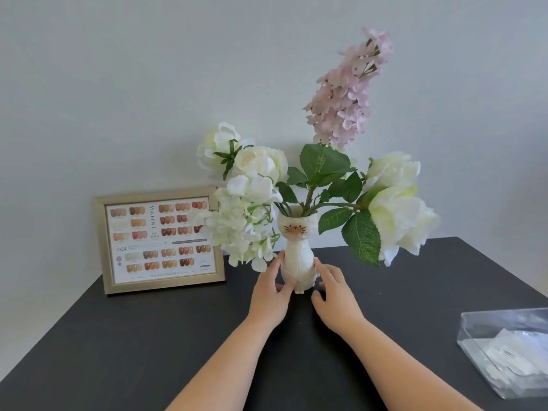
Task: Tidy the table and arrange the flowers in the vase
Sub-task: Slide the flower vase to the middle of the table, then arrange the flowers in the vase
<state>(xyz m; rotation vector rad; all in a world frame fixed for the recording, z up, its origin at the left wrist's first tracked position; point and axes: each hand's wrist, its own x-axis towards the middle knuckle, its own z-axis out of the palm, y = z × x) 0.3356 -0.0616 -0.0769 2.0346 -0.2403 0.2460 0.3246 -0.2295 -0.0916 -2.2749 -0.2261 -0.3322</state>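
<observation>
Both our hands are at the cat-shaped vase [297,259]. Our left hand [271,295] holds its left side, with the fingers up along the body and the thumb at its base. Our right hand [335,295] is open with spread fingers, and its fingertips touch the right side of the vase low down. The vase stands upright on the dark counter [148,336], near the back edge by the wall. In it we see white flowers [246,203] to the left, big white blooms [397,209] to the right and a tall pink flower spike [347,93] with green leaves. A framed nail colour chart [160,240] leans behind on the left. A clear plastic box [510,351] lies well apart at the right.
</observation>
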